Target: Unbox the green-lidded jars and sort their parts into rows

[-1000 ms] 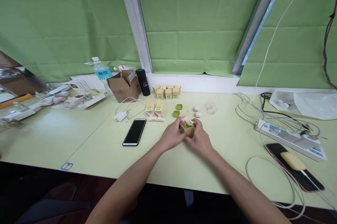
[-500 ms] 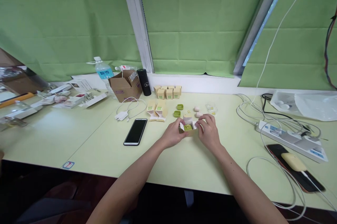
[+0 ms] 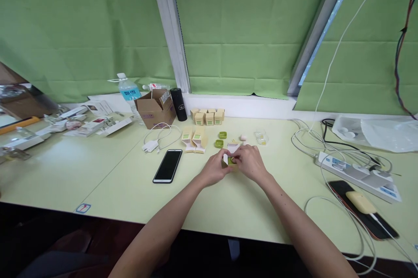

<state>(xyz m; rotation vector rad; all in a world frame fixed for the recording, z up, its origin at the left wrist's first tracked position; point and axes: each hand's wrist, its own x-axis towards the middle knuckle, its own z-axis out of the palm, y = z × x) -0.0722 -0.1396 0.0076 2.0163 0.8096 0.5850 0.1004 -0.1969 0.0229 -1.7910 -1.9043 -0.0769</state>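
Note:
My left hand [image 3: 214, 168] is closed around the left side of a small open cardboard box [image 3: 232, 149], its flaps raised. A green tray [image 3: 230, 161] with a small pale piece shows inside. My right hand [image 3: 250, 161] reaches in from the right, fingertips pinched together over the tray; whatever they hold is hidden. Just behind the box sit two green trays, one nearer [image 3: 219, 143] and one farther [image 3: 222, 135]. A pale pink piece [image 3: 243, 137] lies behind my right hand, beside clear plastic pieces [image 3: 261, 137].
Several small closed boxes [image 3: 209, 118] stand by the wall, and two open ones [image 3: 193, 140] lie nearer. A phone [image 3: 167, 166], white charger [image 3: 150, 145], brown carton [image 3: 156, 110] and black flask [image 3: 178, 103] are leftward. Rightward are a power strip [image 3: 357, 176], cables and another phone [image 3: 346, 191].
My right hand has moved left from the box's right flap, and its fingertips are now inside the box. My left hand stays on the box.

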